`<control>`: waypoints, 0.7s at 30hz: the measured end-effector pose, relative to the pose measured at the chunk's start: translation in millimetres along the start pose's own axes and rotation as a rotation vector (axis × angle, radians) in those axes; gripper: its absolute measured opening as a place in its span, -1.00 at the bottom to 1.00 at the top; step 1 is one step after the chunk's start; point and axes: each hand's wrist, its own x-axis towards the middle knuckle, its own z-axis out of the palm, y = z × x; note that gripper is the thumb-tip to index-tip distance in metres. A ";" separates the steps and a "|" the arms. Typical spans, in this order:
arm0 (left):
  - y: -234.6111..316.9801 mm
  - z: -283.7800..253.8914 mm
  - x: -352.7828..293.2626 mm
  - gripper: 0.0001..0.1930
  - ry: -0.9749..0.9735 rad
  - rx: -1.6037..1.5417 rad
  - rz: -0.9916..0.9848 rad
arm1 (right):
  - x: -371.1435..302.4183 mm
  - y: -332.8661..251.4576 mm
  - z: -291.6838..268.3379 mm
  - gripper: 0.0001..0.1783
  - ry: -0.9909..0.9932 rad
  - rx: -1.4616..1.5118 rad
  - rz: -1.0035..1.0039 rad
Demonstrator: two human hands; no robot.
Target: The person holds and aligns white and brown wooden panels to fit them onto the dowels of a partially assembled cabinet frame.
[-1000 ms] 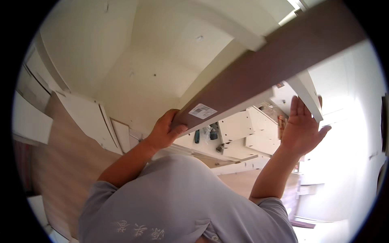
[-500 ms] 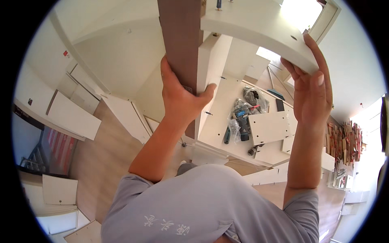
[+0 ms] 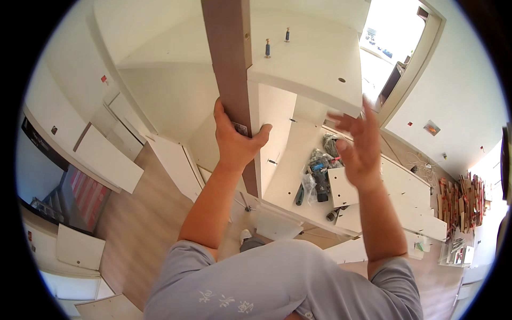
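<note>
An upright furniture panel with a brown face (image 3: 229, 64) rises in front of me. My left hand (image 3: 237, 141) is closed round it and a white board (image 3: 272, 114) beside it, thumb on the white side. A white shelf board (image 3: 320, 64) lies level against the panel higher up. Two connecting bolts (image 3: 268, 49) stand upright from its top, and a round hole shows near its right side. My right hand (image 3: 360, 152) hangs just below the shelf's right front corner, fingers apart and slightly blurred, holding nothing.
Below, a power drill (image 3: 320, 181), plastic bags and a small white board (image 3: 341, 186) lie on a large white panel (image 3: 288, 170) with bolts sticking up. Loose white boards (image 3: 173, 165) lean at left. Stacked wood strips (image 3: 461, 200) stand at right, near a doorway (image 3: 397, 53).
My right hand has let go of the shelf board's front corner and drawn down and left. My left hand keeps its hold on the panel. The view has shifted, showing more of the shelf top.
</note>
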 end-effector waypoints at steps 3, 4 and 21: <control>3.5 4.0 -0.2 0.10 0.000 -0.058 -0.041 | -84.0 37.4 -4.1 -0.36 -0.142 -0.181 0.391; 2.3 5.9 1.7 0.10 0.016 -0.027 0.005 | -123.7 55.2 -6.5 -0.40 -0.250 -0.202 0.636; -26.4 5.1 -9.0 0.12 0.066 -0.037 0.152 | -441.9 93.5 -68.5 -0.49 0.216 -0.086 1.444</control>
